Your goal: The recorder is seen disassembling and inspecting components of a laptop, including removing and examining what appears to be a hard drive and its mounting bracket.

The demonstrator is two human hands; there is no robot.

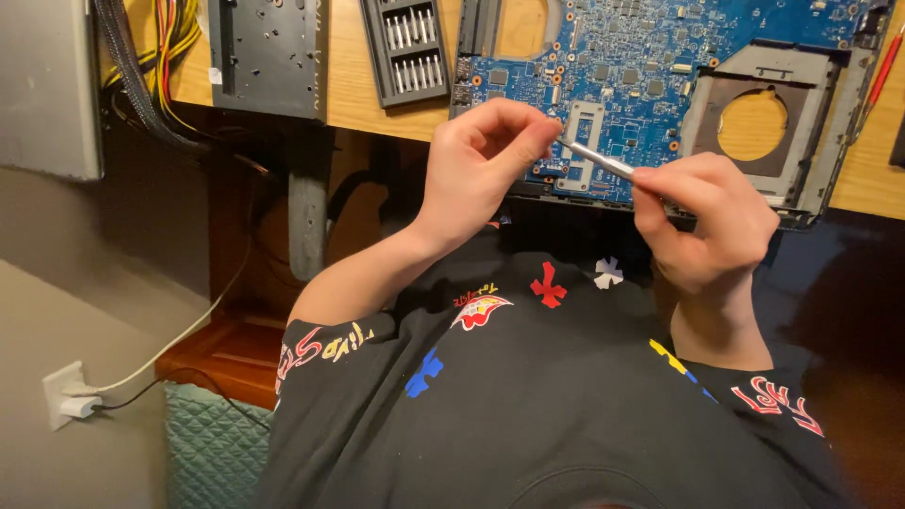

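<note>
My right hand (707, 221) grips the handle end of a thin silver screwdriver (599, 158), which slants up to the left. My left hand (481, 165) pinches its tip between thumb and fingers. Both hands hover just in front of the near edge of a blue laptop motherboard (622, 57) in a dark chassis frame (811, 123), lying on the wooden desk (353, 99). The tip itself is hidden by my fingers.
A black case of screwdriver bits (410, 47) lies open left of the board. A dark metal plate (269, 57) sits further left, with a bundle of coloured cables (165, 47). A red-handled tool (886, 71) lies at the right edge. A wall socket (66, 396) is at lower left.
</note>
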